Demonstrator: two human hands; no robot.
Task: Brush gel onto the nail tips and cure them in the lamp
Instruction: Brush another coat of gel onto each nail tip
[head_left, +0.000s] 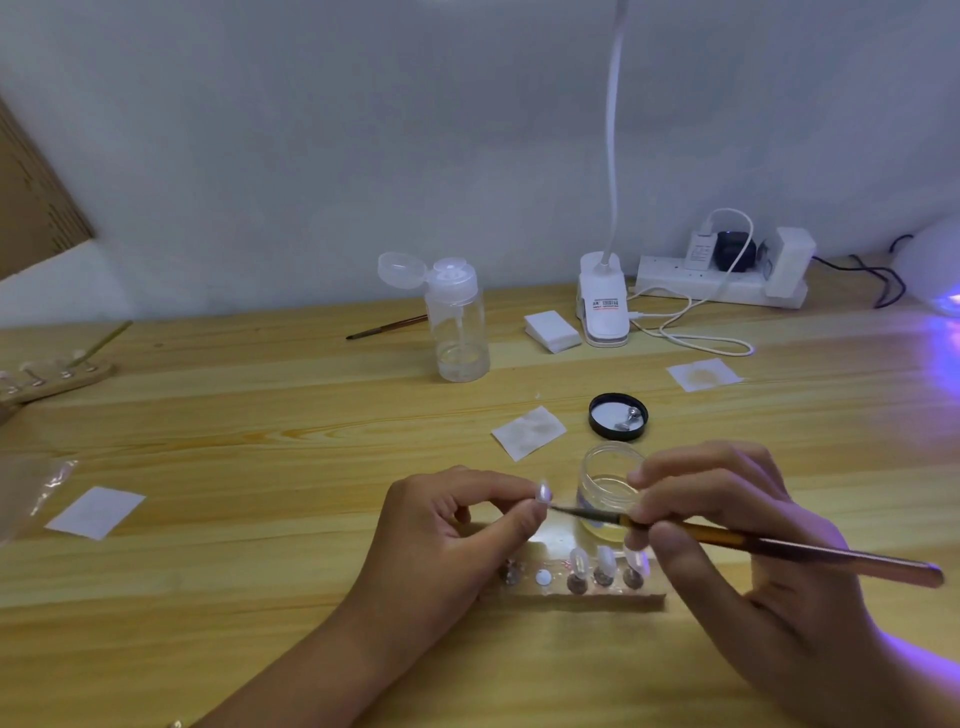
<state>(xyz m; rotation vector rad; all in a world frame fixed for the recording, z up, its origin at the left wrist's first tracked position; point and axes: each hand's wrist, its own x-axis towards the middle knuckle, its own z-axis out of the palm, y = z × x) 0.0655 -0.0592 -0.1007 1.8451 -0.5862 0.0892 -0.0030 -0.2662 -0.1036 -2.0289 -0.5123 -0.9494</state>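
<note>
Near the table's front edge, the left hand (457, 525) is pinching a nail tip (543, 492) while the right hand (727, 525) is gripping the brush (737, 540), brushing gel; next, probably re-seating it on the holder (576, 590).

One wide head-worn view looks forward and down across the table (218, 447), close over the left hand (441, 540) and right hand (737, 545), reaching the wall (363, 130) behind.

Glossy clear jar (610, 483) on smooth, pale wooden table (260, 441).
</note>
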